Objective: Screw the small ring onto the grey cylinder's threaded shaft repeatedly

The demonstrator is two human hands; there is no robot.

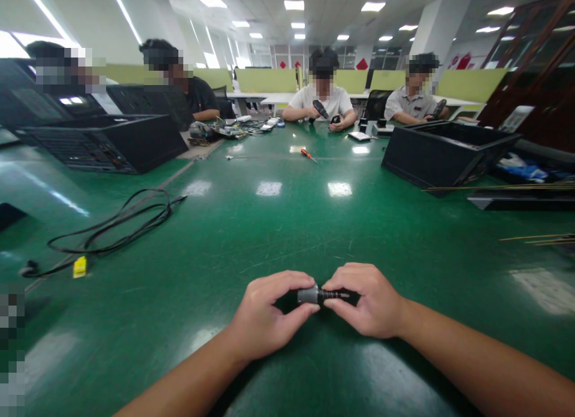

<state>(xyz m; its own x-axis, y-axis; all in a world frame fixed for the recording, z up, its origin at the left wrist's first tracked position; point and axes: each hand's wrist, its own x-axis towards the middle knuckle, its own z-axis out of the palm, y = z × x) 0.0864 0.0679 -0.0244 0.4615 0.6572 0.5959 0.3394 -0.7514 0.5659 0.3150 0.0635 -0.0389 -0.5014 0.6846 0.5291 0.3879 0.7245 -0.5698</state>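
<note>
The left hand [272, 314] pinches the tool [314, 295] by its grey barrel; the right hand [371, 300] brackets the dark shaft with thumb and finger, pressing or not I cannot tell. The long axis runs crosswise between both hands, tip toward the right palm. Well beyond the grip lies a screwdriver [306, 153]; leftward, a cable [167, 209].

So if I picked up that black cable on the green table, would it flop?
Probably: the black cable lies in loose, curving loops, so it looks bendy. Pushed, it might slide easily, because the green table is shiny enough to reflect lights. It's thin, so perhaps fairly light too.
</note>
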